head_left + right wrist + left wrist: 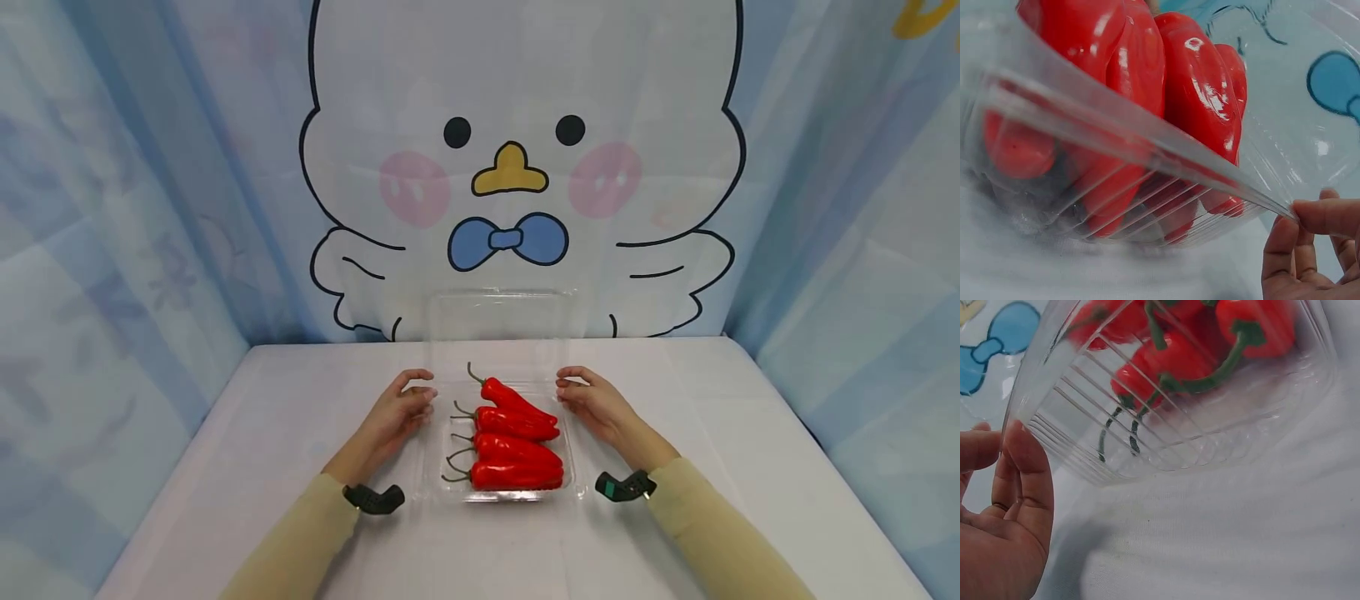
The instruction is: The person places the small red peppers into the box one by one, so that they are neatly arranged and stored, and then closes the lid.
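A clear plastic clamshell box stands on the table with several long red chili peppers in its base. Their thin green stems point left, and the rearmost pepper lies slantwise on the others. Behind them the see-through lid is raised. At the box's back left, my left hand pinches the rim between thumb and fingers. The right hand pinches the opposite rim at the back right. Both wrist views show the ribbed side walls with peppers behind them.
A white cloth covers the table. At its back hangs a curtain printed with a cartoon bird and a blue bow tie. Pale blue curtains flank both sides. Dark wrist bands sit at the cuffs of the yellowish sleeves.
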`<state>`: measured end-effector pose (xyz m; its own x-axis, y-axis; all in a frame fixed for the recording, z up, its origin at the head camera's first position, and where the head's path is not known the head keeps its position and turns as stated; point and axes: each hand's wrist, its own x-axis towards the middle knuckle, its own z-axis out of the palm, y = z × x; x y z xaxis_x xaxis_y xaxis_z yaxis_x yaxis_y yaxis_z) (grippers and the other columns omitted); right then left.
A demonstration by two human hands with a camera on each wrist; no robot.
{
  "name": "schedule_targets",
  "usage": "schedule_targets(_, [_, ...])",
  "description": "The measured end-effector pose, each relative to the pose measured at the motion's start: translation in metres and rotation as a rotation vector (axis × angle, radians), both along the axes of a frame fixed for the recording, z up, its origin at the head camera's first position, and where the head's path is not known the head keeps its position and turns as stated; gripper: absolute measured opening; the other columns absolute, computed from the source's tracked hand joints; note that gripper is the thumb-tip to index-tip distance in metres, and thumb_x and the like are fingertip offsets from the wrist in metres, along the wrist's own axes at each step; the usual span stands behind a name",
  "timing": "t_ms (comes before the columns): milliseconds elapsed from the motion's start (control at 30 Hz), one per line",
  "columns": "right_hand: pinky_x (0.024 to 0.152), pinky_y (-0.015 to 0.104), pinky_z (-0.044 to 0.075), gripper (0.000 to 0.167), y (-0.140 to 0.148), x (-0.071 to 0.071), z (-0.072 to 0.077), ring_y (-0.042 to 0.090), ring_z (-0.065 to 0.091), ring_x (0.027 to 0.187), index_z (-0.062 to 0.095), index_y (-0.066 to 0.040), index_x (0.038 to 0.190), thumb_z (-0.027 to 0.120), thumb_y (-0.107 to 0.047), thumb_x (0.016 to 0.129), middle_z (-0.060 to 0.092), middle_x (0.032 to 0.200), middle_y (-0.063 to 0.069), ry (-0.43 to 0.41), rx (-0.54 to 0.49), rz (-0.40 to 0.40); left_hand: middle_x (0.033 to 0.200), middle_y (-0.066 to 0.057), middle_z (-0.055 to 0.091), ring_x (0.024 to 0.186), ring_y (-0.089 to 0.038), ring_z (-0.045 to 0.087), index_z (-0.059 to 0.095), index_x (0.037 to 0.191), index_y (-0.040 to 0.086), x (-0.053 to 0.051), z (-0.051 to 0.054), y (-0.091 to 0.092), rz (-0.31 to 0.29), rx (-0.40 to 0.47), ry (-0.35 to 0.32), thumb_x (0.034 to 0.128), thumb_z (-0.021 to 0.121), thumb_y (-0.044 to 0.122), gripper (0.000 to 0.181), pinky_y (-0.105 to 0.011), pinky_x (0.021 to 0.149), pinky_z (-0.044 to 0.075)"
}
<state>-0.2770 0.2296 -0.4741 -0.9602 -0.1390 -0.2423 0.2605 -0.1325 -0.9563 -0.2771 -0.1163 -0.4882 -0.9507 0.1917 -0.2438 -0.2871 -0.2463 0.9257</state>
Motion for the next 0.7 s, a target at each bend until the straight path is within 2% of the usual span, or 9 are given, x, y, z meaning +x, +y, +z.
schedule_targets(133, [0.079, 0.018, 0.052, 0.022, -0.001, -0.003, 0.002, 0.010, 0.061, 0.087, 0.055, -0.004, 0.121, 0.055, 0.004, 0.100, 0.055, 0.110, 0.005, 0.001, -0.022, 0.000, 0.095, 0.001, 0.057, 0.072, -0.009, 0.056, 0.052, 0.129, 0.013, -0.004, -0.001, -0.001, -0.009, -0.018, 0.020, 0.1025, 0.059, 0.003, 0.029, -0.019, 0.061, 0.049])
schedule_targets(300, [0.078, 0.018, 0.051, 0.017, -0.001, -0.001, 0.000, 0.009, 0.062, 0.085, 0.057, -0.009, 0.110, 0.053, 0.005, 0.101, 0.059, 0.103, 0.001, -0.004, -0.071, 0.004, 0.097, 0.001, 0.058, 0.073, -0.008, 0.057, 0.055, 0.116, 0.015, -0.004, -0.003, -0.001, -0.006, -0.009, 0.035, 0.1022, 0.053, -0.003, 0.023, -0.019, 0.063, 0.051])
schedule_targets(367, [0.076, 0.018, 0.050, 0.017, 0.000, 0.001, -0.001, 0.009, 0.060, 0.085, 0.058, -0.010, 0.110, 0.052, 0.004, 0.100, 0.061, 0.099, -0.001, -0.011, -0.047, 0.006, 0.098, 0.001, 0.058, 0.073, -0.008, 0.056, 0.057, 0.110, 0.016, -0.003, -0.004, -0.002, 0.006, -0.022, 0.059, 0.1015, 0.052, -0.004, 0.022, -0.019, 0.063, 0.050])
schedule_targets(433, [0.077, 0.017, 0.049, 0.016, 0.001, 0.002, -0.002, 0.009, 0.057, 0.090, 0.057, -0.009, 0.110, 0.051, 0.003, 0.101, 0.059, 0.100, -0.002, -0.023, -0.034, 0.004, 0.097, 0.001, 0.056, 0.070, -0.007, 0.052, 0.058, 0.105, 0.015, -0.002, -0.005, -0.002, 0.013, -0.039, 0.086, 0.1010, 0.049, -0.006, 0.023, -0.018, 0.061, 0.045])
schedule_targets(533, [0.081, 0.015, 0.049, 0.015, 0.004, 0.006, -0.003, 0.013, 0.052, 0.101, 0.058, -0.009, 0.114, 0.050, -0.003, 0.103, 0.056, 0.110, -0.001, -0.048, -0.009, 0.016, 0.098, 0.002, 0.054, 0.071, -0.009, 0.048, 0.060, 0.100, 0.014, -0.001, -0.005, -0.004, 0.029, -0.049, 0.081, 0.1036, 0.045, -0.003, 0.022, -0.019, 0.060, 0.041])
schedule_targets(700, [0.093, 0.018, 0.052, 0.025, 0.011, 0.014, -0.002, 0.019, 0.049, 0.118, 0.057, -0.006, 0.130, 0.048, -0.015, 0.109, 0.055, 0.127, 0.001, -0.047, -0.006, 0.069, 0.111, -0.001, 0.054, 0.085, -0.013, 0.052, 0.060, 0.110, 0.010, 0.002, 0.000, -0.008, 0.003, -0.041, 0.029, 0.1088, 0.041, 0.011, 0.019, -0.021, 0.072, 0.047])
